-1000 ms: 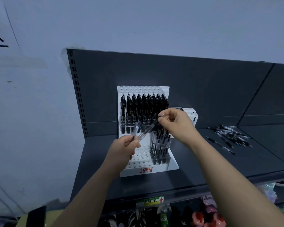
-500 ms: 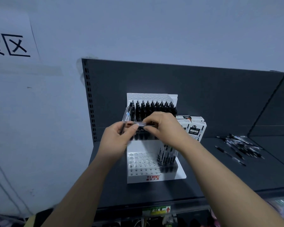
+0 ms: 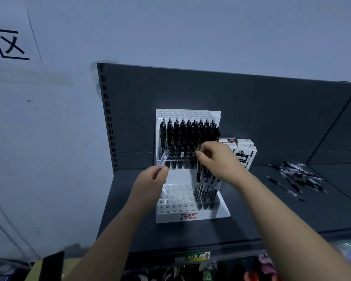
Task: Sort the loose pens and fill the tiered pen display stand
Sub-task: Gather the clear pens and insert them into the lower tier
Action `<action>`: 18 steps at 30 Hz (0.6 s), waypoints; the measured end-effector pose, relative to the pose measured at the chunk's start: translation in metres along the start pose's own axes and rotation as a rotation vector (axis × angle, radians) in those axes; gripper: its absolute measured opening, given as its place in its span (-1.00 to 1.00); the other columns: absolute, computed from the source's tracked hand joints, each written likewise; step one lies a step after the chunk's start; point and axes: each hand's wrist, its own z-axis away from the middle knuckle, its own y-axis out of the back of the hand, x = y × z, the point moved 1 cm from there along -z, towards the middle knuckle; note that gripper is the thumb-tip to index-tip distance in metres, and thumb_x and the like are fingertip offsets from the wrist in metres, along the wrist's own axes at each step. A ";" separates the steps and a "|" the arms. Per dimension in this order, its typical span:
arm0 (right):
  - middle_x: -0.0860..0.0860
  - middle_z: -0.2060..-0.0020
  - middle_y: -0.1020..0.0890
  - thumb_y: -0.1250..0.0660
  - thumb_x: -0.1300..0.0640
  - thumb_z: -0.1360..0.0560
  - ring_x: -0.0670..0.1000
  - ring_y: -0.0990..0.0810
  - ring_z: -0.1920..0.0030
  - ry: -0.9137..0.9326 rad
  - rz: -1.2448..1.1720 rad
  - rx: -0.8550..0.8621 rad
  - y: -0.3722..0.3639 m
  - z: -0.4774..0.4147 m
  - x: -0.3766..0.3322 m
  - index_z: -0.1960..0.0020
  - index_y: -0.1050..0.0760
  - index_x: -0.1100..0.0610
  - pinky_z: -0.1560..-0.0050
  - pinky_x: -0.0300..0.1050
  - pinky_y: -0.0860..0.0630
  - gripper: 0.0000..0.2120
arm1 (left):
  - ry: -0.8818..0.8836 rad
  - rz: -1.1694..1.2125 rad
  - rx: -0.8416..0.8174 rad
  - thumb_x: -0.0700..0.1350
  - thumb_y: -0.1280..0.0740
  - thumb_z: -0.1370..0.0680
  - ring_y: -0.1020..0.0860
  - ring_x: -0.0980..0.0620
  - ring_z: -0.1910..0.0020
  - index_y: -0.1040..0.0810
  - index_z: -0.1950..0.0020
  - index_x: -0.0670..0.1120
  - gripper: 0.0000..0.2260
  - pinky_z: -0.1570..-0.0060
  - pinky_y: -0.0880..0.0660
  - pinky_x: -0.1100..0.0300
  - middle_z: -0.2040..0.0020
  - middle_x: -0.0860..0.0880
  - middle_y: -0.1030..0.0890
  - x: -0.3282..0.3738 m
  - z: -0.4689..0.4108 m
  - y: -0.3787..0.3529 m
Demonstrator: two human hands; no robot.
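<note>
Left hand (image 3: 150, 180) grips clear pens (image 3: 164, 159) before the white tiered stand (image 3: 190, 216). Right hand (image 3: 217, 159) pinches an upright pen (image 3: 198, 169) over the lower tier. Loose pens (image 3: 296, 177) lie on the shelf (image 3: 251, 220), right.

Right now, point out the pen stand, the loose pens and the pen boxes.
pen stand (image 3: 187, 216): head view, front label strip.
loose pens (image 3: 298, 177): head view, middle of the pile.
pen boxes (image 3: 243, 158): head view, front box's face.

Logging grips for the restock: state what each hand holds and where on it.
The left hand grips clear pens by their lower ends. The right hand pinches an upright pen at its top end.
</note>
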 end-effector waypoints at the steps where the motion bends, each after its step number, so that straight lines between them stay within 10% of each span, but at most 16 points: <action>1: -0.01 0.33 -0.51 -0.27 0.12 -0.57 -0.04 -0.43 0.33 0.003 0.004 0.015 -0.002 0.000 0.002 0.16 -0.44 0.18 0.33 -0.14 -0.35 -0.83 | 0.008 -0.004 -0.008 0.01 -0.22 -0.61 -0.22 0.11 0.50 -0.35 0.23 -0.31 -0.60 0.52 -0.20 0.37 0.42 -0.03 -0.27 -0.001 0.000 -0.002; 18: 0.01 -0.02 -0.56 -0.25 0.10 -0.57 0.04 -0.57 0.03 -0.008 0.155 -0.004 -0.026 -0.005 0.014 -0.11 -0.60 0.10 -0.04 -0.04 -0.53 -0.80 | 0.099 0.036 -0.105 -0.10 -0.20 -0.62 -0.49 0.09 0.35 -0.46 0.10 -0.05 -0.88 0.30 -0.46 0.20 0.21 -0.02 -0.53 -0.023 -0.008 -0.014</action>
